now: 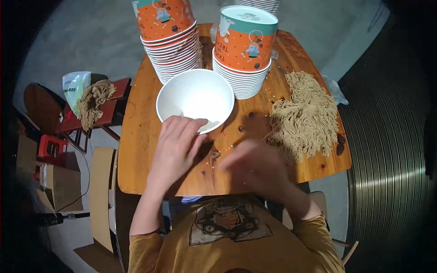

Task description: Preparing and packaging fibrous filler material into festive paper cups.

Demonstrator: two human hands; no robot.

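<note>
A white paper bucket [195, 88] stands with its open mouth toward me at the middle of the wooden table. My left hand [176, 140] grips its near rim, fingers bent over into the bucket and thumb outside. My right hand [255, 166] is smeared by motion above the table's near part, between the bucket and a heap of tan yarn strands [309, 118]; its fingers cannot be made out clearly. Behind the bucket rise two stacks of upside-down nested paper buckets, the left stack [170, 50] and the right stack [243, 43], with orange and green printed sides.
Small white and orange specks and a brown scrap [215, 154] lie on the wooden table [141, 159]. Dark round pieces [340, 144] sit at its right edge. To the left, a red bench [107, 102] bears more yarn [95, 102] and a plastic bag [76, 88]. Cardboard [101, 195] stands beside the table.
</note>
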